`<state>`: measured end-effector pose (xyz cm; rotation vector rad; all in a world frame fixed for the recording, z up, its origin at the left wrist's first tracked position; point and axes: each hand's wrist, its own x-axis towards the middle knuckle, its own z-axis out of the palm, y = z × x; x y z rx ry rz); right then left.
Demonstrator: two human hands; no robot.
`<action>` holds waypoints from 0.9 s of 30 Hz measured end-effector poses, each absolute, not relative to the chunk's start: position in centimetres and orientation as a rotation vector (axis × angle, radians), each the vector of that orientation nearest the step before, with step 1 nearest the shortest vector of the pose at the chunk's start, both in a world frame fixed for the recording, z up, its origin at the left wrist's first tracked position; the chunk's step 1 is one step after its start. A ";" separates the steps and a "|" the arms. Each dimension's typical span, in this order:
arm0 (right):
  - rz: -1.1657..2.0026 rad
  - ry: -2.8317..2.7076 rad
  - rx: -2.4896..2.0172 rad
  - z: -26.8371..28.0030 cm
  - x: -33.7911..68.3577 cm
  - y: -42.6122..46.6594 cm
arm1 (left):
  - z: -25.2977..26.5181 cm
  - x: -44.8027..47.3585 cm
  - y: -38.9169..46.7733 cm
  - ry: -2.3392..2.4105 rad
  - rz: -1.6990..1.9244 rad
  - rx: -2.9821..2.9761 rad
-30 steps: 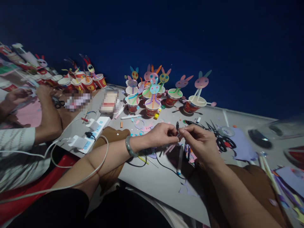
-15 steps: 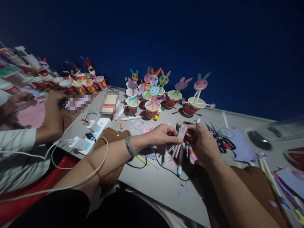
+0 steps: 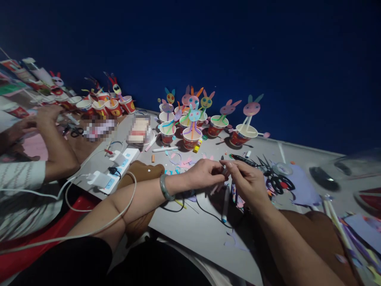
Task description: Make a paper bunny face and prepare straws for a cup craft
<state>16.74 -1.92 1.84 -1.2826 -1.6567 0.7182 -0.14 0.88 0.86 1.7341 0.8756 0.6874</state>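
Note:
My left hand [image 3: 205, 174], with a bangle on its wrist, is closed around several thin pale pink strips [image 3: 218, 188] that stick out below its fingers. My right hand [image 3: 249, 179] meets it over the table, thumb and fingers pinched at the strips' upper end. Its fingers hide most of what they grip. Just beneath the hands lies a marker with a blue tip [image 3: 225, 204]. Black-handled scissors [image 3: 279, 183] rest to the right of my right hand, near a roll of clear tape [image 3: 282, 168].
Paper cups with rabbit-faced figures [image 3: 192, 137] stand along the back. A glue stick [image 3: 197, 145] and paper scraps lie before them. On the left are a power strip [image 3: 122, 169] with cables and another person's arm [image 3: 58, 147]. Purple paper [image 3: 305, 184] lies at right.
My right hand has moved left and closed at the strips' upper end, covering much of them. At the far left, the other person's hands have shifted, and scissors now show beside them.

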 end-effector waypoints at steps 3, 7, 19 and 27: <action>0.997 -1.379 -1.298 1.6 16.9 -1.6 | 0.9 -0.2 1.1 0.779 0.605 1.607; 1.304 -1.120 -1.181 2.2 17.0 -1.0 | 1.3 -0.5 1.2 0.723 0.536 1.433; 0.947 -1.462 -1.316 1.2 17.2 -1.9 | 1.5 -0.1 0.7 0.884 0.585 1.663; 1.303 -1.168 -1.251 1.9 17.1 -1.0 | 1.1 -0.5 1.2 0.705 0.446 1.427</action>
